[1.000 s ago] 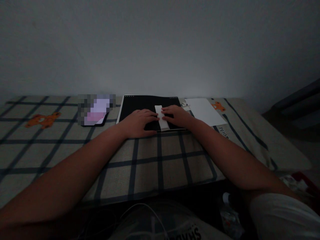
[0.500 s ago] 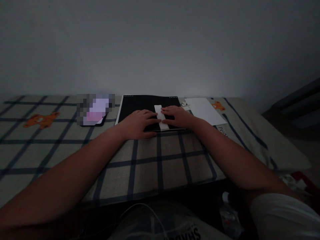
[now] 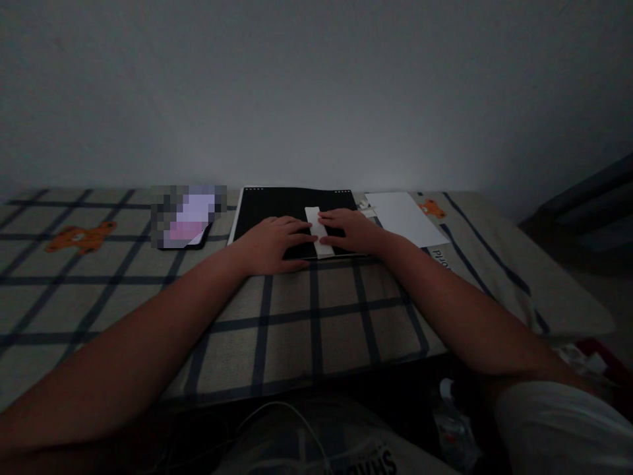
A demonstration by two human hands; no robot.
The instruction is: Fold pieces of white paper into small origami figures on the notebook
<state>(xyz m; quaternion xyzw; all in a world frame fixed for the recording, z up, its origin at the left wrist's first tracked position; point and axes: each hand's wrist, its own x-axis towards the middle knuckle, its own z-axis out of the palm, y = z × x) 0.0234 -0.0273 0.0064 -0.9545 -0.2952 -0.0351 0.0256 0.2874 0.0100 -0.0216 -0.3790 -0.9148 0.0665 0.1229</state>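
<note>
A narrow white paper strip (image 3: 313,216) lies lengthwise on a black sheet or cover (image 3: 277,201) with small holes along its far edge. From the left, my left hand (image 3: 270,246) rests flat, fingers stretched out, their tips at the strip's left edge. Opposite it, my right hand (image 3: 351,231) touches the strip's right side with spread fingertips. Both hands are open and neither grips anything. Whether the strip is folded is too dark to make out.
A white sheet of paper (image 3: 408,221) lies to the right, with small white scraps (image 3: 366,210) beside it. On the left is a phone (image 3: 192,214) with a blurred screen. A checked cloth (image 3: 297,310) covers the table; a plain wall (image 3: 306,92) stands behind. Below the edge is a plastic bottle (image 3: 455,429).
</note>
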